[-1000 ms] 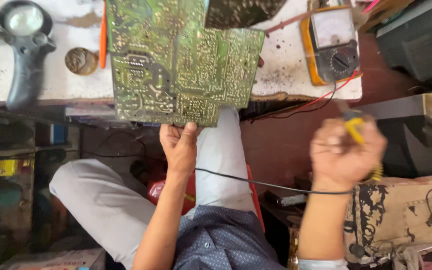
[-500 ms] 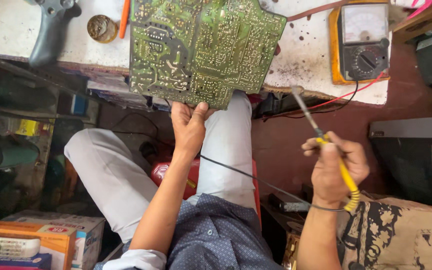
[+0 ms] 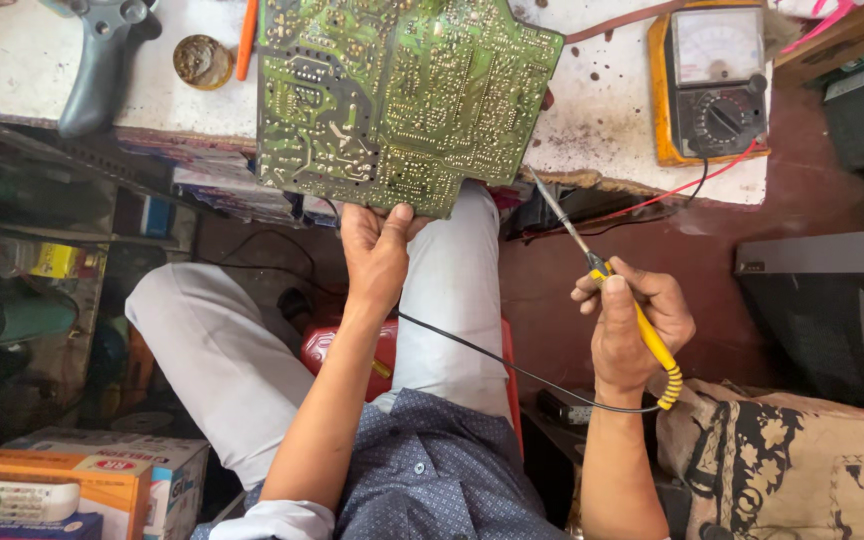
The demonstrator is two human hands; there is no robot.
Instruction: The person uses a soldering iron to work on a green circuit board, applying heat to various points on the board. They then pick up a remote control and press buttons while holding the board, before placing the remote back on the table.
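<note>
So we've got the soldering iron point(image 3: 620, 300) swung round: a second ago our right hand point(image 3: 632, 325) had it balled up in a fist off to the side, now it's in a pen grip with the tip aimed at the near edge of the green circuit board point(image 3: 397, 100), not touching yet. Left hand point(image 3: 377, 250) pinches that board's near edge, solder side up, on the white bench point(image 3: 602, 120). The analog multimeter point(image 3: 717, 85) sits to the right. Looks to us like lining up for a joint.

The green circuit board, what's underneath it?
The green circuit board lies mostly on the white workbench. Its near edge overhangs, held by the left hand. Whatever sits directly beneath it is covered.
</note>
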